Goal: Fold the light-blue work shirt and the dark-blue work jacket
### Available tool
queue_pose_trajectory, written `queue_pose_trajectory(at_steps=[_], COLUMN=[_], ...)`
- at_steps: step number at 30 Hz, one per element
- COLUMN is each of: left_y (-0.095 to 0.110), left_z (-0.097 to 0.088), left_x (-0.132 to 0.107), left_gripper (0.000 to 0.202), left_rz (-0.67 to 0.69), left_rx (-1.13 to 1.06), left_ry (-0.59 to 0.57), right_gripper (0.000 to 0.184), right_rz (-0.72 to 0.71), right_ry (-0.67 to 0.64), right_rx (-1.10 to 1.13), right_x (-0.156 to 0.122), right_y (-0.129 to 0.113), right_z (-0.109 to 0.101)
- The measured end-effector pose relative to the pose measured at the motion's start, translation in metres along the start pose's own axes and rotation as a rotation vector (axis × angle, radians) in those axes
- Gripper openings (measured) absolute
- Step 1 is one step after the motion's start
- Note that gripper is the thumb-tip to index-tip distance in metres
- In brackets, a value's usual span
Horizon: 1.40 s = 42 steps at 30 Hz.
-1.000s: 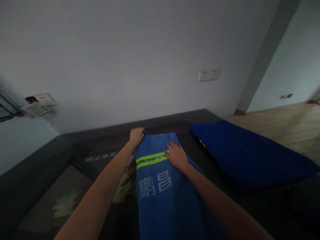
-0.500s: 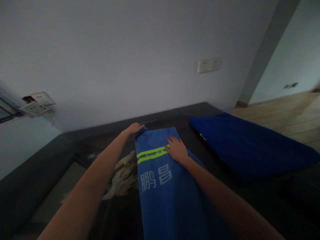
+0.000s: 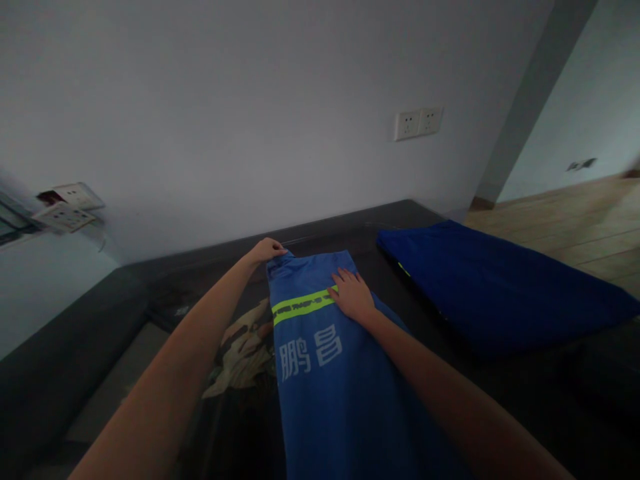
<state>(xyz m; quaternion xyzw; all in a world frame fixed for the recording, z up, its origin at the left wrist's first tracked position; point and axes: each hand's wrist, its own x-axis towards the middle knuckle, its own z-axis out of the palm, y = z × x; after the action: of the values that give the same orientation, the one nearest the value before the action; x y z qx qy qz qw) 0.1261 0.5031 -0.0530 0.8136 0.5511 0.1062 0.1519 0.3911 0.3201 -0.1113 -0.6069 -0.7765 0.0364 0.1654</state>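
The blue work garment [image 3: 320, 413] lay lengthwise on a dark surface [image 3: 365, 247], its far end toward the wall [image 3: 250, 133] and its near end running out of view at the bottom. A lime-yellow band [image 3: 300, 307] with dark marks crossed the garment near its far end, and large white Chinese characters [image 3: 310, 353] stood on the cloth on the near side of that band.

The left hand [image 3: 267, 251] was at the garment's far left corner, its fingertips pinched together on the cloth, which bunched and creased there. The right hand [image 3: 353, 295] rested palm down on the garment's far right part, covering the right end of the band; its fingers were extended and slightly apart, pressing on the cloth rather than gripping it.

To the right of the garment, and apart from it, a royal-blue cloth [image 3: 505, 287] was spread on the same dark surface, with a small lime-yellow strip [image 3: 404, 269] showing on the edge facing the garment. Just left of the garment, a pale leaf-like pattern [image 3: 243, 363] showed, partly hidden by the left forearm. Beyond the garment and to its right, a double wall socket [image 3: 419, 124] was set in the wall.
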Motion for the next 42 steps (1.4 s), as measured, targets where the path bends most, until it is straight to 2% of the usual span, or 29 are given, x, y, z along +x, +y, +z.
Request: queue_pose_trajectory(at_steps=[3, 9, 13, 16, 22, 25, 28, 32, 38, 42], left_y=[-0.003, -0.008, -0.015, -0.020, -0.017, -0.015, -0.018, -0.027, -0.031, -0.026], left_z=[0.002, 0.010, 0.012, 0.011, 0.017, 0.025, 0.028, 0.022, 0.009, 0.003], left_x=[-0.002, -0.007, -0.011, -0.017, -0.029, -0.030, -0.025, -0.019, -0.026, -0.032], left_gripper=[0.033, 0.040, 0.046, 0.045, 0.033, 0.031, 0.039, 0.050, 0.035, 0.036], left_rz=[0.015, 0.021, 0.020, 0.082, 0.185, 0.139, 0.014, -0.122, -0.052, 0.043], left_rx=[-0.045, -0.047, -0.022, 0.041, 0.150, 0.209, 0.186, 0.110, 0.067, 0.034], left_ry=[-0.012, 0.040, 0.009, 0.014, 0.170, 0.211, 0.141, 0.060, -0.013, -0.023], right_gripper=[0.050, 0.050, 0.049, 0.049, 0.049, 0.049, 0.049, 0.050, 0.050, 0.049], right_rz=[0.003, 0.000, 0.000, -0.003, -0.008, -0.004, -0.001, -0.001, 0.001, 0.007], right_ry=[0.000, -0.006, 0.007, 0.011, 0.018, 0.014, 0.010, 0.007, 0.008, 0.006], right_rx=[0.004, 0.009, 0.004, 0.003, 0.000, 0.002, 0.004, 0.007, 0.012, 0.010], right_x=[0.000, 0.001, 0.000, 0.000, 0.000, 0.000, 0.000, 0.000, -0.001, 0.000], right_y=[0.000, 0.000, 0.000, 0.000, 0.000, 0.000, 0.000, 0.000, -0.001, -0.001], right_z=[0.000, 0.000, 0.001, 0.001, 0.001, 0.000, -0.001, -0.001, -0.002, -0.001])
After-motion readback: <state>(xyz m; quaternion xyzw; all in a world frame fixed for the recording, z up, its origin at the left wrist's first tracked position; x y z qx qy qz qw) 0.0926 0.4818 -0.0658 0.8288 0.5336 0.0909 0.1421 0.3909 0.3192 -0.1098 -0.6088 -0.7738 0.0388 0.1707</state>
